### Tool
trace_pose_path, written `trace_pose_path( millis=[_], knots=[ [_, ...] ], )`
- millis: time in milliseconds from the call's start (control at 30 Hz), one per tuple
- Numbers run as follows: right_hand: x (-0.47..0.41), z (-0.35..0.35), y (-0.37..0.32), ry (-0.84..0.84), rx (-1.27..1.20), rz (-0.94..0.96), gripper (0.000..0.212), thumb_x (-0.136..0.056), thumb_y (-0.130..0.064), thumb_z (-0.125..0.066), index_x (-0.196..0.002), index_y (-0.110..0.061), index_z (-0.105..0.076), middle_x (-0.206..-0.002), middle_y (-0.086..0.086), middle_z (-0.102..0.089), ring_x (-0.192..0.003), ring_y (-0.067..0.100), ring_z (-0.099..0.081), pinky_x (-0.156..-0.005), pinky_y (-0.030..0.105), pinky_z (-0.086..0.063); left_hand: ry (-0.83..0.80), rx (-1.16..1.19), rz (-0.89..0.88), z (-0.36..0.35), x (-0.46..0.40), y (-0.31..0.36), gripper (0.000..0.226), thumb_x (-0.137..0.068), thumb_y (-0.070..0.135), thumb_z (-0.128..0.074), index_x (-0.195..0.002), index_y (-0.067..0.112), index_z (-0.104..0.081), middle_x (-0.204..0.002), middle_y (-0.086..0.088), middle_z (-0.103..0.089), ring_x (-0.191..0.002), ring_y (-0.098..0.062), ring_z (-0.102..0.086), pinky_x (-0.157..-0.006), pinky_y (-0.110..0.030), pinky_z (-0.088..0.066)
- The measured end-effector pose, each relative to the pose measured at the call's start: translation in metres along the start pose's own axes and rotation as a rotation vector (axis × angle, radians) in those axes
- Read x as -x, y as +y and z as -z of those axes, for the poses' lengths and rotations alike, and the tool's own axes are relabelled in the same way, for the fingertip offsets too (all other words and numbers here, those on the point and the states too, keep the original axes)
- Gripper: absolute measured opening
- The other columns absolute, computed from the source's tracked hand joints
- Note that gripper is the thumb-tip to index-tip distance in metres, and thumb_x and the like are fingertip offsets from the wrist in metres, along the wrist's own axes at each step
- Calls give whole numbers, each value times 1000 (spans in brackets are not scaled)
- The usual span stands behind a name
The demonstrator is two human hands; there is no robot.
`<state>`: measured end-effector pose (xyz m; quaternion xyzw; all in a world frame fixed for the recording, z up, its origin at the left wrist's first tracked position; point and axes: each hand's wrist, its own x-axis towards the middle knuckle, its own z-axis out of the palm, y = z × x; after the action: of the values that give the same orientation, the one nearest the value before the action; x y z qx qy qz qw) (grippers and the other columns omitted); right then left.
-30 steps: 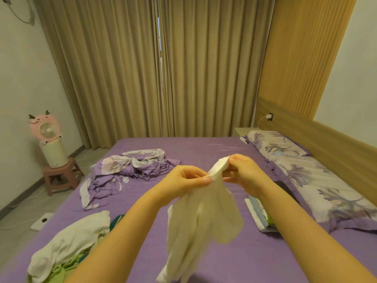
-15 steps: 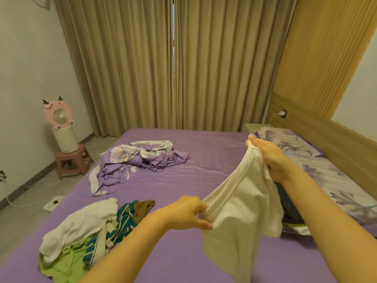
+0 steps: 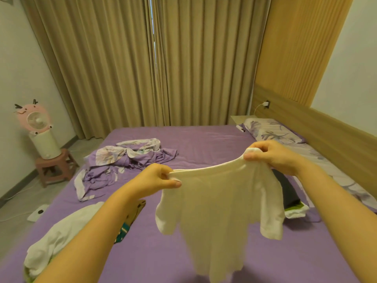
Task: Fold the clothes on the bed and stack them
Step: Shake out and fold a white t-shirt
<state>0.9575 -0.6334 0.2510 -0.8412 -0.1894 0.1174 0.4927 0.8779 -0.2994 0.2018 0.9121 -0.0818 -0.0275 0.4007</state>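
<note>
A cream white T-shirt hangs in the air over the purple bed, spread out by its shoulders. My left hand pinches its left shoulder edge. My right hand pinches the right shoulder, a little higher and farther away. Both short sleeves droop at the sides and the hem hangs toward the mattress. A heap of unfolded clothes, white on top with green and striped pieces, lies at the near left. A stack of folded clothes with a dark top piece sits at the right, partly hidden by the shirt.
A crumpled purple floral sheet lies at the bed's far left. Floral pillows run along the wooden headboard on the right. A pink fan stands on a stool on the floor at left. Beige curtains close the far wall.
My hands have moved apart and leveled out, pulling the bunched shirt open so it now hangs flat by its shoulders. My left hand rose; the view tilted slightly.
</note>
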Motion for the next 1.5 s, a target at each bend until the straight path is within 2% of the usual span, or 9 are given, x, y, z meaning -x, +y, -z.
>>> trace_pose_path(
  millis=[233,367,500,567,833,1000,1133,1300,1500],
  knots=[
    [2,12,0,-60,23,9,21,-87,-20,-64,-102,-6,-65,-98,10,-68,-89,15,-67,-76,24,-56,-31,370,11,23,2,18,30,-86,15,-64,-114,26,-68,-109,3,-71,-103,-14,-66,-91,-31,-53],
    [-1,13,-4,-81,165,-17,17,-89,-23,-62,-101,-12,-63,-98,5,-70,-92,19,-67,-81,32,-57,129,300,0,30,-5,17,47,-93,10,-58,-133,32,-50,-92,-10,-56,-86,-16,-56,-84,-30,-50],
    [-7,2,-5,-10,179,3,13,-95,-21,-53,-101,-9,-56,-99,11,-66,-89,24,-67,-79,32,-58,296,-153,-7,36,-10,23,8,-86,20,-68,-93,17,-68,-66,0,-50,-58,-9,-43,-57,-25,-35],
    [-10,-5,-5,27,124,1,15,-97,-19,-51,-104,-7,-54,-101,13,-64,-88,22,-65,-78,31,-57,359,-150,11,38,-9,23,21,-85,23,-70,-76,6,-64,-60,3,-47,-55,-9,-40,-53,-25,-31],
    [-21,-21,-13,102,139,64,12,-97,-20,-45,-104,-20,-55,-101,9,-59,-86,21,-54,-77,34,-46,341,-25,124,42,-7,20,30,-95,38,-53,-93,8,-53,-82,-1,-52,-72,-15,-46,-65,-29,-37],
    [-11,-16,-21,9,-162,136,29,-89,-15,-62,-117,-14,-54,-75,2,-61,-69,7,-61,-64,13,-48,319,267,79,54,3,21,17,-88,25,-66,-98,12,-64,-86,0,-66,-74,-10,-61,-61,-18,-47],
    [-9,-7,-17,-173,44,53,49,-81,-15,-72,-125,-26,-53,-107,0,-65,-96,10,-64,-81,21,-51,214,389,52,65,12,16,33,-81,22,-74,-112,18,-65,-102,1,-72,-97,-18,-68,-78,-27,-55],
    [-15,-12,-8,-205,417,-44,13,-82,-22,-72,-78,-11,-69,-73,-2,-57,-71,14,-49,-70,28,-40,112,373,80,68,16,23,64,-64,69,-70,-112,27,-70,-110,8,-70,-102,-9,-66,-87,-31,-52],
    [-10,-21,-7,-119,407,31,26,-78,-28,-75,-78,-8,-58,-78,10,-58,-71,16,-48,-66,31,-40,145,139,65,75,16,23,17,-87,25,-68,-94,11,-74,-94,-9,-73,-88,-19,-68,-91,-39,-52]
  ],
)
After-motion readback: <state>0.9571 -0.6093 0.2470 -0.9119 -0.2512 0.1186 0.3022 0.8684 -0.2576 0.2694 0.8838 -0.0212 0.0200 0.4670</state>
